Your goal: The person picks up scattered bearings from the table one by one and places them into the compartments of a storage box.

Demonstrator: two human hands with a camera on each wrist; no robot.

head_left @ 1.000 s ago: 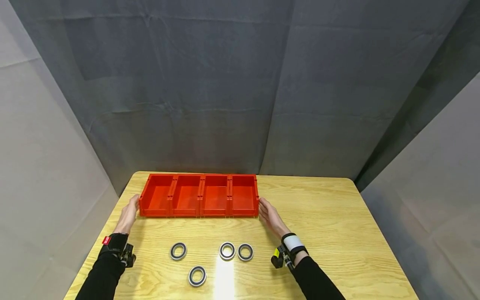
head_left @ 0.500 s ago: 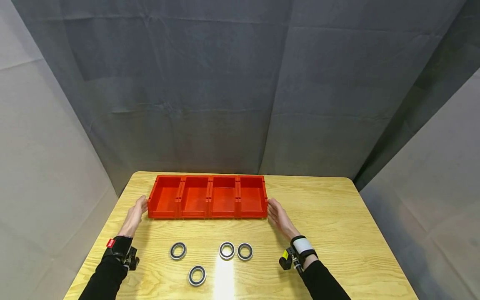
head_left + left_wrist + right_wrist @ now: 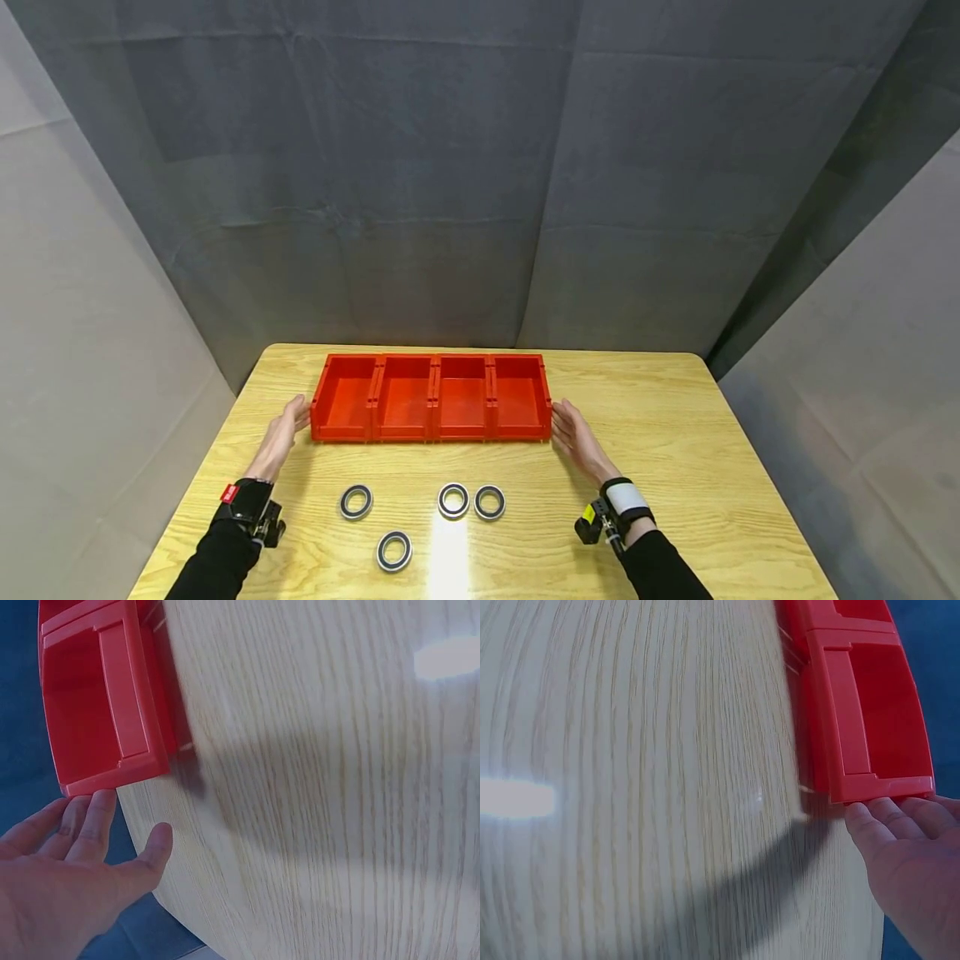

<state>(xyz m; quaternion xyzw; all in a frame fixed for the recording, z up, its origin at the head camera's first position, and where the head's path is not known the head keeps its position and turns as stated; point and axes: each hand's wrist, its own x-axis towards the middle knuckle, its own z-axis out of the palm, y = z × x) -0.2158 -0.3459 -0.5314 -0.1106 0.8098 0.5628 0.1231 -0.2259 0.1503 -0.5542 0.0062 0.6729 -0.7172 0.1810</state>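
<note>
A row of joined red storage bins lies across the back half of the wooden table. My left hand is at its left end; in the left wrist view the extended fingertips meet the end wall, with the thumb held apart. At the opposite end, my right hand rests its fingertips against the side wall, fingers straight in the right wrist view. Every compartment in the row looks bare inside. Two ball bearings lie side by side in front of the bins.
Further bearings lie to the left, one level with the pair and another nearer the front. A grey cloth hangs behind the table, and pale cloth panels flank it.
Both hands and the red bin row between them have shifted to the right and slightly toward the front. The bearings have stayed where they were.
</note>
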